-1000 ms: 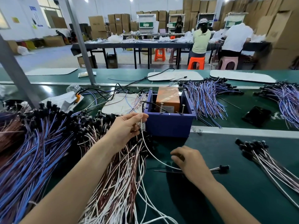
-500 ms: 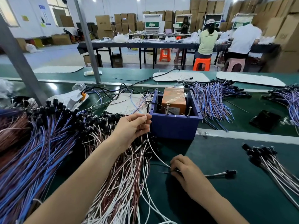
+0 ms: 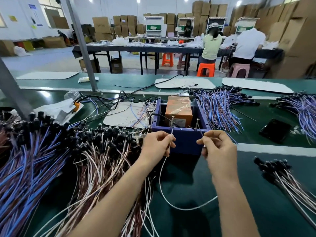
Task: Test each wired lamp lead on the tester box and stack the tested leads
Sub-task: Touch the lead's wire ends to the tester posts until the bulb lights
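Lamp lead (image 3: 171, 205), a thin white wire, sags in a loop over the green bench (image 3: 248, 202) just in front of the blue tester box (image 3: 184, 142). The left hand (image 3: 157, 146) pinches one bare end, the right hand (image 3: 218, 149) pinches the other. Each end points up at one of two metal pins, the left pin (image 3: 173, 124) and the right pin (image 3: 197, 123); whether they touch cannot be told. An orange block (image 3: 178, 108) sits inside the box. A heap of brown-and-white leads (image 3: 102, 159) lies to the left, a smaller bundle of leads (image 3: 282, 175) to the right, and a dark phone (image 3: 275, 130) lies beyond it.
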{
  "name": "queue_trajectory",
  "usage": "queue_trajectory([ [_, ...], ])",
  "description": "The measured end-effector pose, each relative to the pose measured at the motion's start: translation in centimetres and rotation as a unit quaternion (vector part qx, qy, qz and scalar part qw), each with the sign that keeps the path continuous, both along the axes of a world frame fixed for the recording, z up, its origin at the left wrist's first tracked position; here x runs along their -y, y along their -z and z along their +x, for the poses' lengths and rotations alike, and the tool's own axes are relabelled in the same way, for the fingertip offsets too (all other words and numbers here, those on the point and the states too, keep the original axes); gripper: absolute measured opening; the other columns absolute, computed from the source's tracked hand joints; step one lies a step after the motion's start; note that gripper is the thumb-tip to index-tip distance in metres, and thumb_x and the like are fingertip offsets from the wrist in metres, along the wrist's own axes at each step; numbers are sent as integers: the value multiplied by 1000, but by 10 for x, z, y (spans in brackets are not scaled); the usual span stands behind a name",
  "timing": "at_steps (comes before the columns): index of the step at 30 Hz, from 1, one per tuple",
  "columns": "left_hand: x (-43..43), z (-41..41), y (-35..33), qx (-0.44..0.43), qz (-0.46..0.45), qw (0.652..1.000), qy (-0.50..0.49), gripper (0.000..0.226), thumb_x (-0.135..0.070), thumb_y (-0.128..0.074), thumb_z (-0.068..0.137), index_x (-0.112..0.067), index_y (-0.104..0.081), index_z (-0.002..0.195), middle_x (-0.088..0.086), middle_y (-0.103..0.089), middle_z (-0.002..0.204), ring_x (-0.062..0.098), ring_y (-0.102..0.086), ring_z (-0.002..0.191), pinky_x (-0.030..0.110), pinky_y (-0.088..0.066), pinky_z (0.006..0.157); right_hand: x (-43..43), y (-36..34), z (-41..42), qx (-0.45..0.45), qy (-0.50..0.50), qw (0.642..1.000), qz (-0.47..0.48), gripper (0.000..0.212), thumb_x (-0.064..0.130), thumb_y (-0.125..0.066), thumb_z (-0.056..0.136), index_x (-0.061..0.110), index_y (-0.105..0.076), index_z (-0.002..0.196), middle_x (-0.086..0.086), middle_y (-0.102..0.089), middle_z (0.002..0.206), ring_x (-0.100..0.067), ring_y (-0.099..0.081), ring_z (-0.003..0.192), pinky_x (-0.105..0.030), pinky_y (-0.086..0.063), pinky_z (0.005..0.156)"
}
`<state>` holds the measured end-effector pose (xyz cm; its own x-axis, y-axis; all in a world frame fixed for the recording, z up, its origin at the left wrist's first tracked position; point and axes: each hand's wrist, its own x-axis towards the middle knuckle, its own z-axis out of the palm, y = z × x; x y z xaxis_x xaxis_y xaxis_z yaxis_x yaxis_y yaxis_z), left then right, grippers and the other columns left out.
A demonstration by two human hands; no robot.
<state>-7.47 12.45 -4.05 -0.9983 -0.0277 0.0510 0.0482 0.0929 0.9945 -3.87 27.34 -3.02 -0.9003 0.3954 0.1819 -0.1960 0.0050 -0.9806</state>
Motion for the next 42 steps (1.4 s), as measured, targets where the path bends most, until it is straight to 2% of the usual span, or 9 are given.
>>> queue_trajectory([
  [3, -3, -3, 8, -24, -18, 999, 9, 21, -5, -57, 92, -4, -64, 73, 1, -63, 55, 8, -39, 34, 19, -37, 38, 2, -2, -6, 22, 4, 999, -44, 23, -6, -52, 87, 13, -58, 76, 2, -63, 54, -6, -40, 37, -15, -33, 36],
  [7, 3, -6, 11, -47, -19, 999, 16, 20, -8, -59, 91, -3, -65, 73, 0, -64, 56, 11, -41, 33, 22, -37, 40, 4, 0, -13, 52, 3, 997, -63, 32, -10, -46, 84, 12, -63, 69, 3, -56, 49, -8, -37, 34, -13, -28, 34],
  [11, 7, -10, 12, -52, -4, 999, 11, 20, -10, -59, 91, -8, -66, 72, 3, -65, 59, 12, -42, 34, 22, -37, 41, -4, -4, -17, 70, -18, 997, -30, 31, -7, -49, 85, 14, -66, 73, 5, -61, 52, -5, -42, 36, -14, -33, 35],
  [17, 9, -11, 11, -37, 13, 999, 9, 18, -8, -59, 91, -1, -67, 76, 4, -65, 60, 11, -40, 34, 21, -36, 40, -9, -7, -12, 82, -38, 996, 8, 28, 0, -53, 90, 19, -69, 78, 6, -67, 61, -4, -48, 40, -15, -39, 38],
  [37, 9, -14, 10, -16, 42, 999, 24, 19, -6, -57, 93, 2, -67, 79, 1, -62, 56, 8, -37, 32, 17, -34, 37, -8, -3, -13, 103, -51, 993, 40, 28, -1, -54, 91, 19, -70, 80, 5, -68, 63, -4, -49, 42, -14, -42, 42],
  [42, 8, -13, 10, -14, 40, 999, 23, 20, -7, -57, 94, 1, -68, 79, 1, -63, 57, 8, -37, 32, 18, -35, 37, -4, -1, -14, 115, -45, 990, 67, 27, 0, -55, 90, 21, -69, 81, 2, -69, 69, -3, -50, 42, -16, -43, 45],
])
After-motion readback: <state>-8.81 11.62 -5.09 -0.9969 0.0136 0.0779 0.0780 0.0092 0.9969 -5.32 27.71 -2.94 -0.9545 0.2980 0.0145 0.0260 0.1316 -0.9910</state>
